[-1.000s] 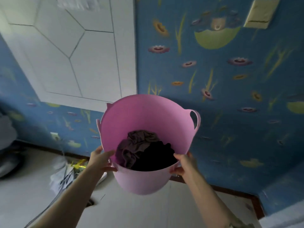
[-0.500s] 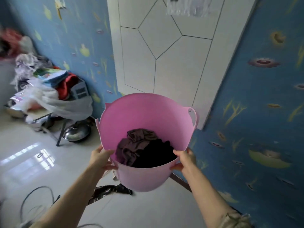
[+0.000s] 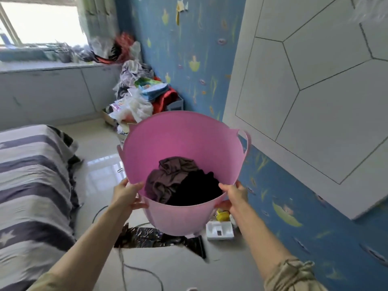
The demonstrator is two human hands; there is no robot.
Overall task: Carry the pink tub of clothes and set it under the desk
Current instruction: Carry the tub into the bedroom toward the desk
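Observation:
I hold the pink tub (image 3: 178, 141) in the air in front of me, tilted so its opening faces me. Dark clothes (image 3: 180, 181), one brownish and one black, lie bunched at its bottom. My left hand (image 3: 127, 195) grips the near rim on the left. My right hand (image 3: 234, 195) grips the near rim on the right. The tub has a loop handle (image 3: 244, 141) on its right side. No desk is in view.
A bed with a striped cover (image 3: 31, 185) fills the left. A pile of clothes and bags (image 3: 142, 95) sits against the blue wall. A black bag (image 3: 159, 238), a white tray (image 3: 219, 231) and a cable (image 3: 134, 269) lie on the floor below. A white panel (image 3: 315, 91) stands right.
The view has swung left: the bed, window and low cabinets have come into sight, and the white panel has shifted right. The tub stays held by both hands.

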